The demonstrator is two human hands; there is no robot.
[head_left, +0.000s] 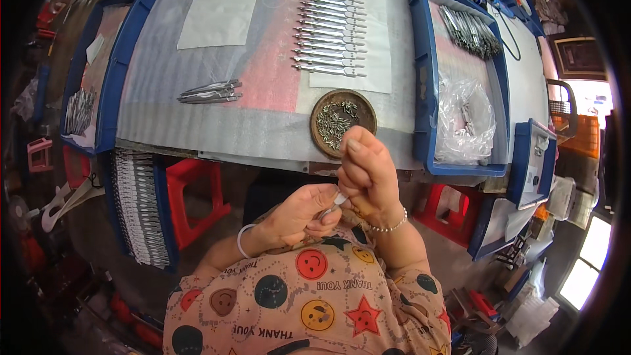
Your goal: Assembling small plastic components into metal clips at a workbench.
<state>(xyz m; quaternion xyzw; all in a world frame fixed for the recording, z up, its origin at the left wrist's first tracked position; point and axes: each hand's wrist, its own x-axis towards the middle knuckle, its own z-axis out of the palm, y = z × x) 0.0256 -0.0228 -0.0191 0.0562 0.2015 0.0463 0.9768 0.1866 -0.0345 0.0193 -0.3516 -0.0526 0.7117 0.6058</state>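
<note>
My left hand (307,212) is closed around a small pale, silvery metal piece (340,200), mostly covered by its fingers, in front of my chest. Just right of it and slightly higher, my right hand (369,169) has thumb and index finger pinched together; whatever is between them is too small to make out. Its lower fingers lie close beside the piece in my left hand. Right behind the right fingertips, a round brown bowl (372,118) on the table holds many small metal pins (334,122).
A row of slim metal tools (332,26) lies on white paper beyond the bowl. Loose metal strips (210,92) lie to its left. Blue trays with metal parts stand at left (112,92) and right (424,92). Red stools (187,197) are below the table edge.
</note>
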